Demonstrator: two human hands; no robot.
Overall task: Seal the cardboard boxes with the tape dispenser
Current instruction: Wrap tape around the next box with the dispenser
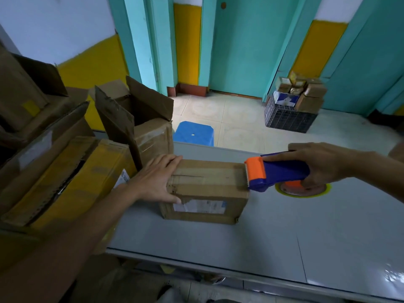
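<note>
On the grey table [262, 237] a closed cardboard box [205, 191] lies flat, the left hand [156, 180] spread wide and pressing its left end. The right hand [321, 165] grips the blue-and-orange tape dispenser [277, 171], its toothed end touching the box's right top edge. Farther left stand stacked open boxes [135, 119]; beyond the table, a blue stool [193, 133] and a black crate [288, 118].

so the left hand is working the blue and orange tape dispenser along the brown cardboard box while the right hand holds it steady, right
Not quite: the hands are swapped. In the head view the right hand grips the blue and orange tape dispenser at the brown cardboard box, while the left hand steadies it.
</note>
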